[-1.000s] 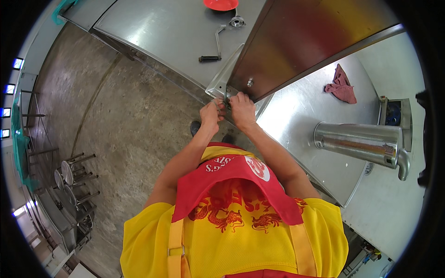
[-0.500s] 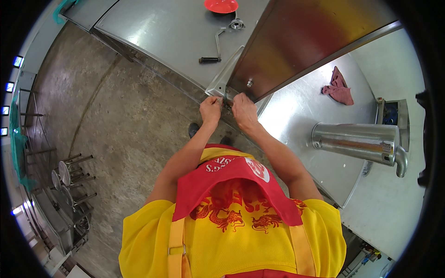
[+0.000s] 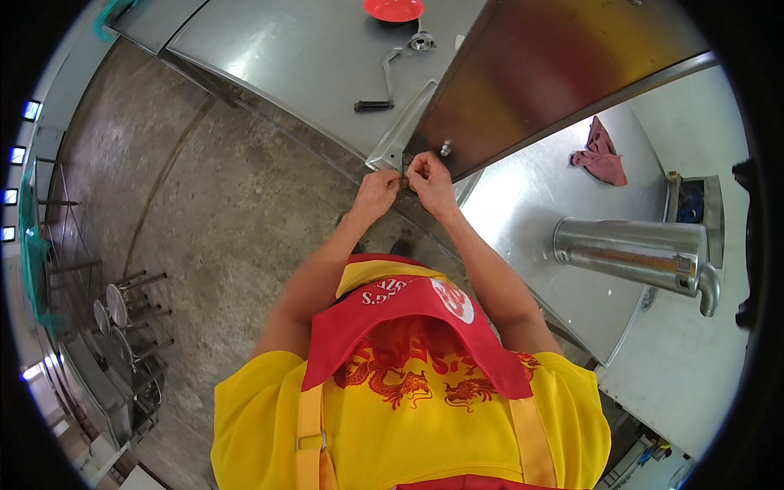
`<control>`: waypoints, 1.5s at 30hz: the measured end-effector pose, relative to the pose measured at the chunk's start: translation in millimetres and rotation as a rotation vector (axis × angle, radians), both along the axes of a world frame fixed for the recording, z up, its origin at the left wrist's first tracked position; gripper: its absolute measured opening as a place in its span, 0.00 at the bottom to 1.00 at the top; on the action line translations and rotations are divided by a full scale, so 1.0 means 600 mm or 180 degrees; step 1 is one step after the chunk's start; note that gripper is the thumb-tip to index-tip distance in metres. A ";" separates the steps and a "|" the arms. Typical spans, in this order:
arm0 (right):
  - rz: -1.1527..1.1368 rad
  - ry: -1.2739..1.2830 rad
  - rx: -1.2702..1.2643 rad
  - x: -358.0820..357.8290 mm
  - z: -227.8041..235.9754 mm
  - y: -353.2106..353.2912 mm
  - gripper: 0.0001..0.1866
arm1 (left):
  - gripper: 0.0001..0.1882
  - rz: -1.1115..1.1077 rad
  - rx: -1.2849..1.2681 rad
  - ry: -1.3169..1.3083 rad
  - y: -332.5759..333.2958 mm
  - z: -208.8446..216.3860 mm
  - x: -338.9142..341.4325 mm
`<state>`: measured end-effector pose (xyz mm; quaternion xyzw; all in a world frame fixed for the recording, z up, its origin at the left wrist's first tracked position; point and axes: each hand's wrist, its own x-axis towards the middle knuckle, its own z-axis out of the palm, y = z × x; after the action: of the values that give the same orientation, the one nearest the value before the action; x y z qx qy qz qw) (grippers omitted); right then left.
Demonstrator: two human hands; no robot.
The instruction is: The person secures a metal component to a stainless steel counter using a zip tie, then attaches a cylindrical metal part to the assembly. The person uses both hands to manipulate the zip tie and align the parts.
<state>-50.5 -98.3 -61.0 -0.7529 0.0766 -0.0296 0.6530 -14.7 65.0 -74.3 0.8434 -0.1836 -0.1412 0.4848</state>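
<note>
My left hand [image 3: 379, 193] and my right hand [image 3: 433, 184] meet at the near corner of a tall brownish metal panel [image 3: 523, 90]. Both have their fingers pinched around something small and dark at that corner, too covered to make out. Just above my right fingertips, a small metal knob [image 3: 445, 149] sticks out of the panel. A pale metal bracket [image 3: 402, 131] runs along the panel's left side, close to my left fingertips. Beyond it on the steel table [image 3: 278, 65] lies a crank handle [image 3: 374, 106] with a black grip.
Past the crank are a metal ring-shaped part [image 3: 421, 42] and a red bowl [image 3: 394, 8]. On the right-hand steel surface lie a reddish cloth [image 3: 600, 157] and a steel cylinder with a bent spout [image 3: 629, 251]. Several stools [image 3: 119, 306] stand at the left on the concrete floor [image 3: 229, 204].
My right hand has turned and curled from lying along the panel's edge into a pinch. My left hand has shifted slightly right, so the fingertips are closer together.
</note>
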 end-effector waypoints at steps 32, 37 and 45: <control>-0.0507 -0.0506 -0.2312 -0.050 -0.020 0.044 0.09 | 0.13 0.0469 0.0129 0.0042 0.016 0.012 -0.055; -0.0450 -0.0543 -0.2195 -0.057 -0.023 0.045 0.09 | 0.14 0.0426 -0.0634 0.1481 0.073 0.022 -0.091; -0.0166 -0.0483 -0.1401 -0.061 -0.003 0.013 0.14 | 0.15 0.0403 -0.1759 0.1049 0.052 0.067 -0.062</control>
<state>-86.9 -90.6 -62.7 -0.8706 0.0383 -0.1190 0.4759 -52.0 96.2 -34.0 0.6554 -0.0813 -0.1902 0.7264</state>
